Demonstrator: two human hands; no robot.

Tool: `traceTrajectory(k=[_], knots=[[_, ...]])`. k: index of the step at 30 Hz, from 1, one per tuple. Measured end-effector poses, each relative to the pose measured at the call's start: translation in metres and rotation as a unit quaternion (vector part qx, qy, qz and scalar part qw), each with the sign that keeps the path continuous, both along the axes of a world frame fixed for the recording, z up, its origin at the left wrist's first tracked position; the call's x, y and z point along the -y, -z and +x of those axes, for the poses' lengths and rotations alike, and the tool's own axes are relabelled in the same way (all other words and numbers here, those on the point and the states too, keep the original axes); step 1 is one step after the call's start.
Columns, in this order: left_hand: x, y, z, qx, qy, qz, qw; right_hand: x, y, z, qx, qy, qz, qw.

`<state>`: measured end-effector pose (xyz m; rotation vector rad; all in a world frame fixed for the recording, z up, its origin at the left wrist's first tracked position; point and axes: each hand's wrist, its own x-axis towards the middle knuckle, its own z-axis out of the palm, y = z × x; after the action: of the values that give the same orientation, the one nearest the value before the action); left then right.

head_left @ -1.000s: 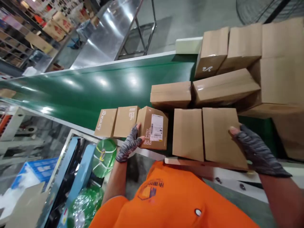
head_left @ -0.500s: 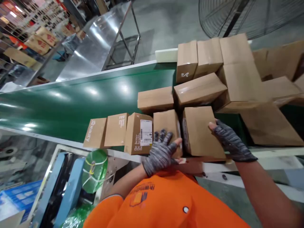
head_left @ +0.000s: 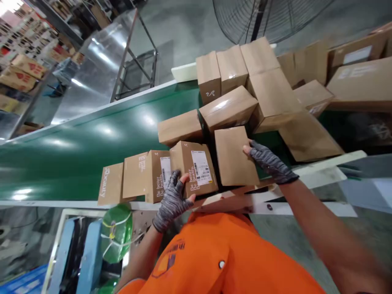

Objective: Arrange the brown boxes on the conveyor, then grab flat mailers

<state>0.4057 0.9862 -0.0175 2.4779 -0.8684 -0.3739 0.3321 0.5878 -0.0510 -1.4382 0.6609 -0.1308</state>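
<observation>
Both my hands wear grey striped gloves. My left hand (head_left: 173, 200) grips the near edge of a brown labelled box (head_left: 192, 169) printed "Be better Be health", label side up, at the near edge of the green conveyor belt (head_left: 76, 151). My right hand (head_left: 269, 163) presses against the right side of a plain brown box (head_left: 234, 157) just right of it. To the left stand three more small boxes in a row: another labelled box (head_left: 159, 175), a plain-topped one (head_left: 134, 175), and one printed "Beauty" (head_left: 110, 183).
A heap of larger cardboard boxes (head_left: 260, 85) crowds the belt behind and to the right. Green strapping rolls (head_left: 118, 232) and a blue frame (head_left: 85, 253) sit below the belt on the left. A metal chute (head_left: 92, 69) and a floor fan (head_left: 260, 16) stand beyond.
My left hand moved off the top of the box and now grips its near edge; that box now shows its label and stands in the row. My right hand stays on the plain box.
</observation>
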Motion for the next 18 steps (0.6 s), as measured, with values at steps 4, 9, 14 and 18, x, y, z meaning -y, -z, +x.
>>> traceTrajectory(k=[4,9,14,18], knots=[[-0.004,0.008,-0.006,0.045,-0.005,-0.017,0.999,-0.043,-0.007,-0.008,0.014,-0.065,-0.118,0.991],[-0.010,0.013,-0.013,0.058,-0.063,-0.052,0.995,-0.145,-0.034,-0.016,0.102,-0.218,-0.431,0.870],[-0.014,0.014,-0.015,-0.028,-0.087,-0.066,0.994,-0.169,-0.059,-0.014,0.067,-0.308,-0.463,0.829],[-0.011,0.012,-0.021,-0.027,-0.102,-0.063,0.992,-0.156,-0.059,-0.014,0.083,-0.310,-0.452,0.833]])
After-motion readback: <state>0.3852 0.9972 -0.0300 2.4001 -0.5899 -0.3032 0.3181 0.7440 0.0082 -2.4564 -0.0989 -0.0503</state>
